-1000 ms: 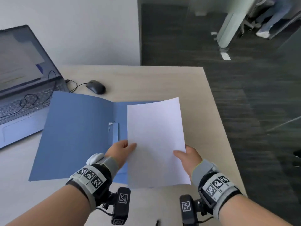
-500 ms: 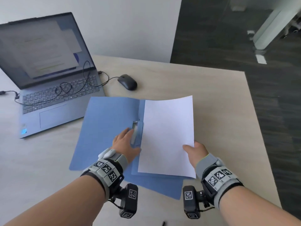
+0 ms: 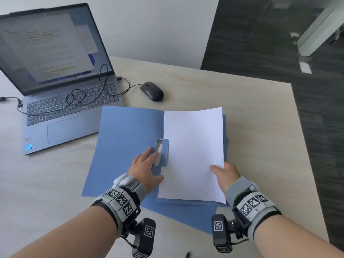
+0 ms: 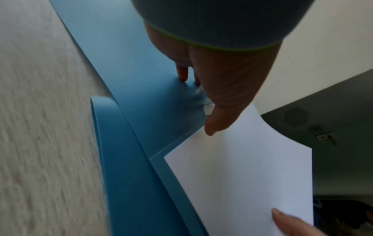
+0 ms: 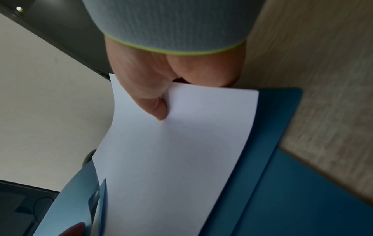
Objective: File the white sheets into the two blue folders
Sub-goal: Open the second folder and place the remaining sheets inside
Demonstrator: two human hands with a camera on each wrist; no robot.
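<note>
Nearest, the right hand (image 3: 226, 173) pinches the white sheet (image 3: 193, 153) at its near right edge, thumb on top and fingers beneath, as the right wrist view shows plainly. The left hand (image 3: 146, 167), which gripped the sheet's left edge a second ago, has let go and now lies flat, fingers spread, on the open blue folder (image 3: 128, 138), fingertips at the small flap (image 3: 163, 151) by the spine. The sheet has dropped from mid-air to lie over the folder's right half, its left edge just beside that flap. I judge the sheet is nearly filed; tucking its edge under the flap seems the step in hand. A second blue folder (image 3: 186, 215) peeks out underneath. Farther back on the bench (image 3: 251, 108) sit a mouse (image 3: 151, 91) and an open laptop (image 3: 61, 77).
</note>
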